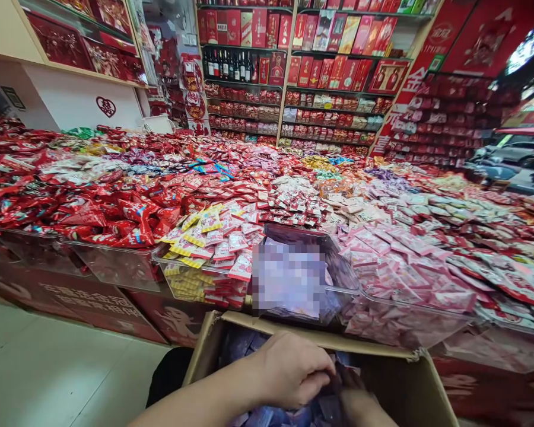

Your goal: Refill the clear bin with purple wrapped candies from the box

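Note:
An open cardboard box (431, 379) stands low in front of me, with many small purple packets (267, 415) inside. My left hand (296, 367) is over the box, its fingers curled closed; what they grip, if anything, is hidden. Close beside it to the right, my right hand (362, 406) reaches down among the packets, blurred, its fingers not clear. Just beyond the box is a clear plastic bin (345, 273), partly filled with light purple packets; a pixelated patch covers much of its contents.
Neighbouring bins hold yellow-and-pink packets (213, 234), pink packets (409, 267) and red twisted packets (115, 216). Heaps of wrapped sweets spread behind them. Shelves (244, 53) with red boxes and bottles stand at the back. Tiled floor (71, 362) shows at lower left.

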Available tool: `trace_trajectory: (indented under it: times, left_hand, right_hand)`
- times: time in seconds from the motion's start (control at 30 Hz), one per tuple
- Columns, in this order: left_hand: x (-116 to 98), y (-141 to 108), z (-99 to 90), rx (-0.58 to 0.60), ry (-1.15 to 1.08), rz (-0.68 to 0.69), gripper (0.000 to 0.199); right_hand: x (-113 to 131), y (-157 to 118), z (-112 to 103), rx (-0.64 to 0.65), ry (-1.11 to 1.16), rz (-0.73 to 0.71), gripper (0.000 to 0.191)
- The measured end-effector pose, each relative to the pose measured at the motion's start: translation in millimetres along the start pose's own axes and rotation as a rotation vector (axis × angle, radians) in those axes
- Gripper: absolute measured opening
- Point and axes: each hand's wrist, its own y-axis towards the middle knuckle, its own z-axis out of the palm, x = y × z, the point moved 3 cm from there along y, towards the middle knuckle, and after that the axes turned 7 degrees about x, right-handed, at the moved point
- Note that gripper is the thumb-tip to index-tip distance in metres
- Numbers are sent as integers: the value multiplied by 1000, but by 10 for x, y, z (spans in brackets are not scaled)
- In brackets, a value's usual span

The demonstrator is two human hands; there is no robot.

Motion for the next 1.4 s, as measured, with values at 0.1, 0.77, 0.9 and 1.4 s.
trace_trajectory:
  times: [0.1,0.77,0.9,1.4]
  left_hand:
    - [0,18,21,-17,1,-1,21]
    - [-101,-2,-99,-193,-500,133,73]
    - [-132,56,-36,-191,-502,50,79]
    - [-49,95,50,-188,-858,-164,66]
  right_hand:
    - [-77,303,351,39,-23,70,85]
    - [48,-491,-427,-278,1020,-482,26]
    - [186,-594,-473,-322,1122,-529,28]
    - [292,-572,-527,-545,1524,-493,22]
